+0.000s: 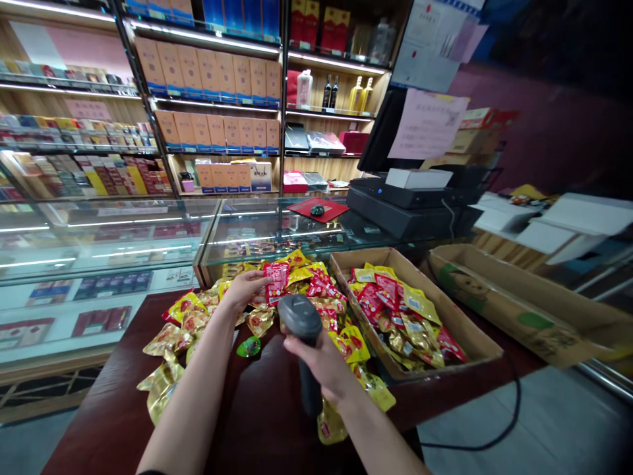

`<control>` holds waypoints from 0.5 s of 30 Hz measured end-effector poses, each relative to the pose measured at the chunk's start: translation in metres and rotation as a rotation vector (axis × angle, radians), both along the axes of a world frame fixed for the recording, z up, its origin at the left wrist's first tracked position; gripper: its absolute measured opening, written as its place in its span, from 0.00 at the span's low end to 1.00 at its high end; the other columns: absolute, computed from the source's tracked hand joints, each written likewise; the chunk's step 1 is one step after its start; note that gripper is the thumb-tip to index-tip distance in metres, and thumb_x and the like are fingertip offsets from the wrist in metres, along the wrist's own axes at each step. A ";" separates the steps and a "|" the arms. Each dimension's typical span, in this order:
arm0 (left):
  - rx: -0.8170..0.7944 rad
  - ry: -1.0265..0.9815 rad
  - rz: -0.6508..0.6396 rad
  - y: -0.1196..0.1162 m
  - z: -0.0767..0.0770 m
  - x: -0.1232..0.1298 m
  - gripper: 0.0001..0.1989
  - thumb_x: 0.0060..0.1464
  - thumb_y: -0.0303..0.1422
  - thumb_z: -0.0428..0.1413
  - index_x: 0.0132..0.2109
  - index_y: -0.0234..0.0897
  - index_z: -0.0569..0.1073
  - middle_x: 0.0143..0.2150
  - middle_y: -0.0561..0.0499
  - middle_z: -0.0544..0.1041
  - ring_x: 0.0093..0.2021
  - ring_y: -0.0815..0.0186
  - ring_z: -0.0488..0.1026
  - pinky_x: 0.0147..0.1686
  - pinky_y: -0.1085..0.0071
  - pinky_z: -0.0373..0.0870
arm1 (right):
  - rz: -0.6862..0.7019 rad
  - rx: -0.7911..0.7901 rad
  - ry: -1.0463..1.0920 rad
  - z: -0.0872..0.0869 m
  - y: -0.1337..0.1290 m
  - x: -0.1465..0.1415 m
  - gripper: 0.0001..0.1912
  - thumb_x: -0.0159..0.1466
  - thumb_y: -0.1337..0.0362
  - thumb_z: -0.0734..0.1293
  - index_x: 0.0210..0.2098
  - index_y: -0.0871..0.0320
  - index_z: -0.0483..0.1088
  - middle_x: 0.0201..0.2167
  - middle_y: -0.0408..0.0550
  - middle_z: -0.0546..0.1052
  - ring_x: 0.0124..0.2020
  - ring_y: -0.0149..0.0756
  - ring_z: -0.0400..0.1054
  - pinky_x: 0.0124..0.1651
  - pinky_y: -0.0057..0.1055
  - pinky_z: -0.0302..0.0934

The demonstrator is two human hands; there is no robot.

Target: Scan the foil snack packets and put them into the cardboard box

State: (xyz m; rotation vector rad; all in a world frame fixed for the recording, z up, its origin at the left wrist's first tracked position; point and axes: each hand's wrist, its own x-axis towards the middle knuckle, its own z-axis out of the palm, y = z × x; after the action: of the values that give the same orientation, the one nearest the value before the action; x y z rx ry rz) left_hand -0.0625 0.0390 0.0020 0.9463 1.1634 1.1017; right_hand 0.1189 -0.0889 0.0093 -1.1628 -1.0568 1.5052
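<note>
Gold-and-yellow foil snack sachets (171,340): glossy, crinkled metallised film. Red foil sachet (275,282): same shiny finish. Black barcode scanner (297,315): smooth, matt plastic. Dark red wooden desk (113,409): smooth, semi-gloss varnish. Brown cardboard tray (445,310): matt, slightly rough board. Glass display case (119,221): smooth, highly reflective top, thin metal edging. Thin black cable (494,441): matt, rubbery sheath. Pink paper notice (428,124): thin, matt sheet.

The left hand (244,290) pinches a red snack packet (275,284) over a heap of yellow packets (192,323) on the worktop (99,422); the right hand (321,363) grips a black barcode scanner (299,316).
</note>
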 end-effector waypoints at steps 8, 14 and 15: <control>0.045 -0.007 -0.124 -0.012 0.009 0.030 0.18 0.37 0.35 0.67 0.36 0.36 0.73 0.31 0.50 0.77 0.26 0.68 0.74 0.25 0.71 0.75 | -0.076 -0.091 0.127 0.041 0.062 0.041 0.10 0.44 0.71 0.70 0.28 0.60 0.75 0.28 0.44 0.77 0.28 0.29 0.67 0.33 0.25 0.61; 0.079 0.046 -0.277 -0.005 0.027 0.095 0.18 0.37 0.37 0.67 0.36 0.35 0.73 0.30 0.50 0.76 0.26 0.66 0.74 0.23 0.71 0.74 | -0.056 -0.106 0.202 0.064 0.072 0.099 0.08 0.47 0.74 0.68 0.28 0.61 0.73 0.22 0.42 0.75 0.24 0.26 0.66 0.31 0.23 0.61; 0.094 0.061 -0.289 0.001 0.033 0.110 0.18 0.37 0.37 0.67 0.36 0.34 0.74 0.29 0.49 0.76 0.25 0.67 0.74 0.23 0.71 0.74 | -0.071 -0.132 0.206 0.069 0.074 0.112 0.07 0.47 0.74 0.67 0.27 0.61 0.73 0.21 0.42 0.74 0.23 0.27 0.66 0.30 0.24 0.61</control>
State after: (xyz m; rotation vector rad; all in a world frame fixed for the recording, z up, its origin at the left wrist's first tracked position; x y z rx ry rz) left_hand 0.0474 0.0397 0.0346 1.1872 0.9932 0.9046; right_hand 0.2309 -0.0146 0.0785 -1.0963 -0.7805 1.6187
